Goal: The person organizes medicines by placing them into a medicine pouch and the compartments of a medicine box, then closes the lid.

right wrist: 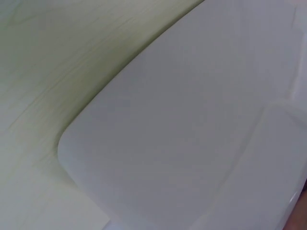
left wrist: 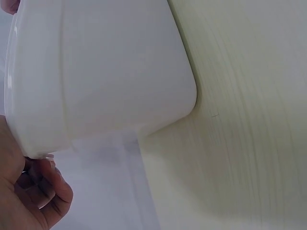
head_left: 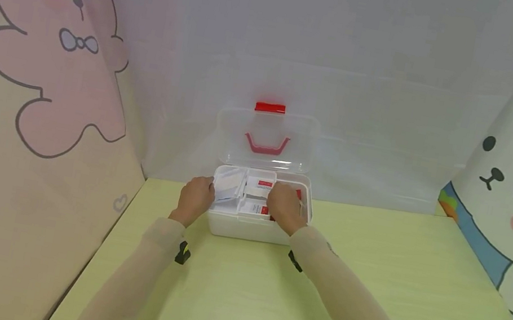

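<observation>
green tabletop [head_left: 367, 294], cartoon animal walls [head_left: 42, 88]

A pale green table [head_left: 392, 298] is seen, bounded by walls at the back and sides. A white plastic box [head_left: 249, 230] is set directly on it, near the back wall, its clear lid raised.

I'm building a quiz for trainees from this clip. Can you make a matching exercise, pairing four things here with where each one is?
Things:
1. clear plastic lid with a pink handle
2. red latch
3. left hand
4. right hand

Places:
a. on the packets inside the white plastic box
b. at the box's left rim
c. on the lid's top edge
d. standing open behind the box

Pairs: 1-d, 2-c, 3-b, 4-a
</observation>
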Demonstrator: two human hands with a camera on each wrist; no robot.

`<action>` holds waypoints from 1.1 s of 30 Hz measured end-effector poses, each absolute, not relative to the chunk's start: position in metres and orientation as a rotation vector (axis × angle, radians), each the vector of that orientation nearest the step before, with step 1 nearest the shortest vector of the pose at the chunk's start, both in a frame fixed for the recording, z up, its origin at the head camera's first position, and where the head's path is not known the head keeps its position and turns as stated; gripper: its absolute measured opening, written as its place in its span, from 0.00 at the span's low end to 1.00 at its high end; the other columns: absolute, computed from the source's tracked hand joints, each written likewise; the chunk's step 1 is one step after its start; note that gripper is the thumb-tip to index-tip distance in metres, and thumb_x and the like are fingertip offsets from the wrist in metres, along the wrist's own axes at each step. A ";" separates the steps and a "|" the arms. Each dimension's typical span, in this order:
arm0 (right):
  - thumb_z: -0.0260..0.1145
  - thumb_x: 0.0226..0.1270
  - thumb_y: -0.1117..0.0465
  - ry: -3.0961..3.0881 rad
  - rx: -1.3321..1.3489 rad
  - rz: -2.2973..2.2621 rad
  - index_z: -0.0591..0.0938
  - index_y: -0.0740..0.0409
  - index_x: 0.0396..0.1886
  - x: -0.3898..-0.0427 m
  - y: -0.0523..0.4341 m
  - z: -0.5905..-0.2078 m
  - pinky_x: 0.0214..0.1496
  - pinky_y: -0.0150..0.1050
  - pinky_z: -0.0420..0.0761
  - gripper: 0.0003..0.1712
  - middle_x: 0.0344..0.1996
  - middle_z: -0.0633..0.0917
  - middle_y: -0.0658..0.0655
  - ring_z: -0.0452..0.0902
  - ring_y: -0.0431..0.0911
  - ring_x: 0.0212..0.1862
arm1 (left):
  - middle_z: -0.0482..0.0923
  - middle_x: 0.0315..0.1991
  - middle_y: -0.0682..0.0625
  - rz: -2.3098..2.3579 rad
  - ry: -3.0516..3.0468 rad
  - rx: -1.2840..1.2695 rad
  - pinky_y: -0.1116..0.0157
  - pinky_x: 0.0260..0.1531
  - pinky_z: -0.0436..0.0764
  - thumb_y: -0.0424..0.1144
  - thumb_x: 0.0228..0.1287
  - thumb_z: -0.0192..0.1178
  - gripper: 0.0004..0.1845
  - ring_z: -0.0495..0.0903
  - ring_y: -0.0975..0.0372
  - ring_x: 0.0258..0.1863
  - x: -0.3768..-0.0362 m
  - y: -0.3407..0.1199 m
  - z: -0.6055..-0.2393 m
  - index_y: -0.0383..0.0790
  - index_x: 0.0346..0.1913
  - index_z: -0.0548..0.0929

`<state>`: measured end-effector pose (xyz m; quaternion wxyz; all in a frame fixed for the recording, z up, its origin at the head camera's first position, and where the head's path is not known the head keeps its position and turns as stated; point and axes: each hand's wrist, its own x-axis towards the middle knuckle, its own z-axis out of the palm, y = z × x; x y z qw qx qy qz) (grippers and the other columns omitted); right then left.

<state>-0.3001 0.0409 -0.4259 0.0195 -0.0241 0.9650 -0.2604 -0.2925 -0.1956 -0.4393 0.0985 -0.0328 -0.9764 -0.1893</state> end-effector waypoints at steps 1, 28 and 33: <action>0.50 0.76 0.60 2.989 -0.069 -0.824 0.77 0.59 0.44 -0.300 0.041 -0.426 0.23 0.32 0.75 0.10 0.31 0.82 0.54 0.78 0.45 0.28 | 0.83 0.53 0.36 -0.562 -2.890 -0.089 0.48 0.44 0.83 0.37 0.73 0.48 0.19 0.83 0.44 0.49 -0.293 -0.195 -0.439 0.31 0.58 0.80; 0.54 0.74 0.54 3.263 -0.239 -0.833 0.76 0.63 0.56 -0.298 0.069 -0.414 0.48 0.49 0.83 0.20 0.44 0.83 0.62 0.81 0.55 0.43 | 0.80 0.44 0.41 -1.293 -2.716 0.091 0.59 0.38 0.77 0.51 0.75 0.46 0.25 0.78 0.54 0.37 -0.292 -0.202 -0.456 0.39 0.64 0.74; 0.55 0.73 0.52 3.226 -0.204 -0.972 0.72 0.60 0.63 -0.305 0.093 -0.404 0.63 0.57 0.73 0.25 0.59 0.76 0.63 0.72 0.58 0.59 | 0.69 0.67 0.39 -1.667 -2.623 0.126 0.48 0.65 0.69 0.56 0.76 0.42 0.31 0.68 0.48 0.67 -0.297 -0.209 -0.460 0.42 0.72 0.63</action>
